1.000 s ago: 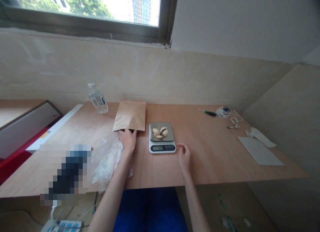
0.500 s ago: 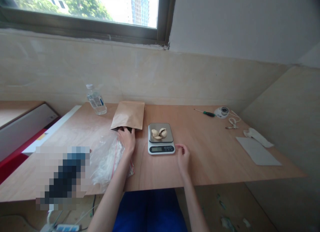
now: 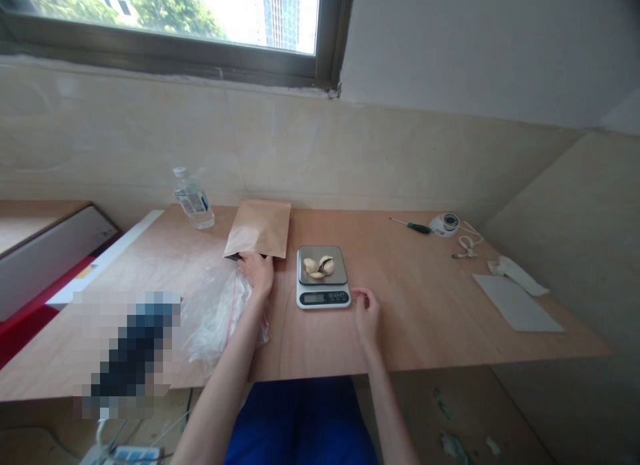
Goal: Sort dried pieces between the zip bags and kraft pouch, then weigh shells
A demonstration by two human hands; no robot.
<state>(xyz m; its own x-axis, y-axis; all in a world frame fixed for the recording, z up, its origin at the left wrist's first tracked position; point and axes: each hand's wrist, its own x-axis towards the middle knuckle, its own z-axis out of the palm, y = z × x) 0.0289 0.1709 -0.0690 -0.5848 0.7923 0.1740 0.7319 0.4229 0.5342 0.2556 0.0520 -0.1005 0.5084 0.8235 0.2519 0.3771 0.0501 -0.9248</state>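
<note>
My left hand [image 3: 259, 273] reaches into the mouth of a brown kraft paper bag [image 3: 261, 226], its fingers partly hidden inside, so their hold does not show. Right of the bag stands a white digital scale [image 3: 324, 299] with a steel top plate. Several pale cream pieces [image 3: 319, 267], looking like cracked nuts with a dark slit, lie grouped on the plate. My right hand [image 3: 368, 311] rests on the table with fingers curled in, holding nothing visible. Its index finger points at the scale's lower right side, touching or nearly so.
Clear zip bags [image 3: 220, 318] lie under my left forearm. A water bottle [image 3: 194, 199] stands at the back left; a blurred dark item [image 3: 127, 355] lies front left. To the right are a screwdriver [image 3: 418, 228], a white dome camera [image 3: 444, 225], a white cable, and a grey sheet [image 3: 517, 303].
My left hand has shifted slightly, its fingers now less visible at the bag's mouth. My right hand and the pieces on the scale look unchanged.
</note>
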